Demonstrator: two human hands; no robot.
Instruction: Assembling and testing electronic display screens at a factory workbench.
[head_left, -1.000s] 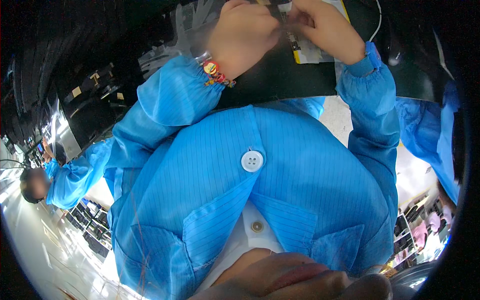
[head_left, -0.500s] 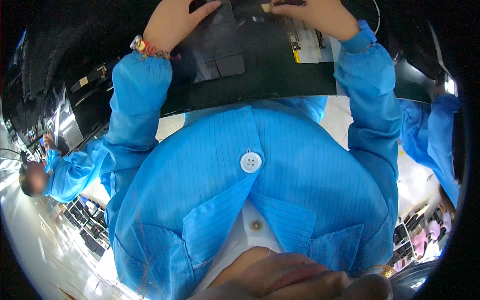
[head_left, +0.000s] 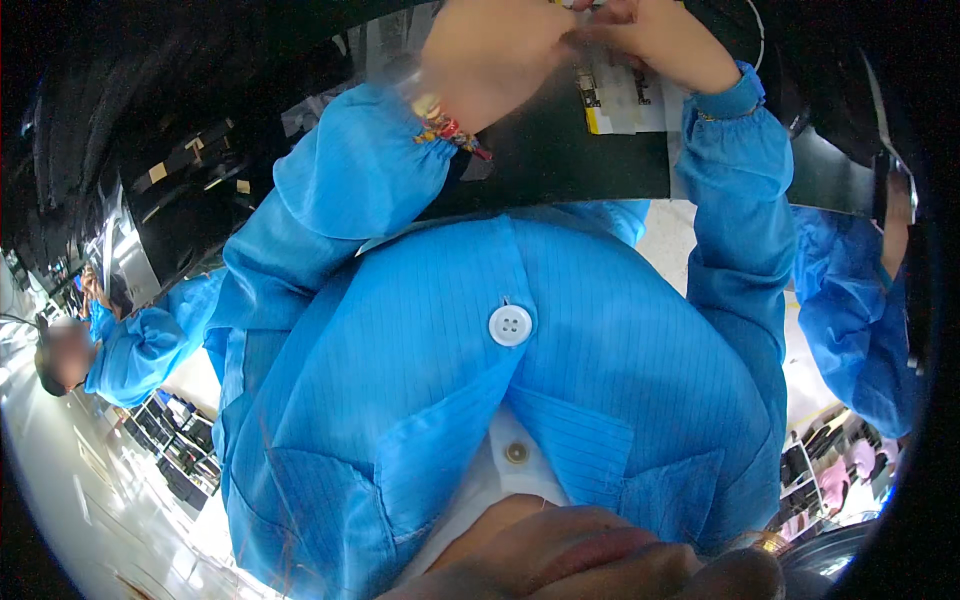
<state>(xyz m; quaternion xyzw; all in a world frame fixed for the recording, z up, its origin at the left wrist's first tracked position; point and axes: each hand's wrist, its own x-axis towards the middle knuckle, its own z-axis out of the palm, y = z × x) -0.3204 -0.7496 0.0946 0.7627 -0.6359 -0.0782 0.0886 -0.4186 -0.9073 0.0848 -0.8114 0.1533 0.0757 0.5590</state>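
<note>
My left hand (head_left: 497,55) reaches across toward the right, smeared by motion, its fingertips hidden beside the other hand. Close against it, my right hand (head_left: 672,42) has bent fingers drawn together at the upper edge of the picture. Whatever lies between the two hands is too small and covered to name. Just below the right hand, a flat pale sheet with dark printed-looking parts and a yellow edge (head_left: 622,118) rests on the black table (head_left: 560,172). My left forearm covers part of the tabletop.
A thin white cable (head_left: 758,28) curves at the upper right. At the left, a co-worker in blue (head_left: 150,350) sits by a bench with dark items and small tan pieces (head_left: 195,150). Another person's blue sleeve (head_left: 850,310) is close on the right.
My left hand has swung right from over the dark flat piece to meet the right hand. The right hand has shifted slightly right and its fingers have drawn in.
</note>
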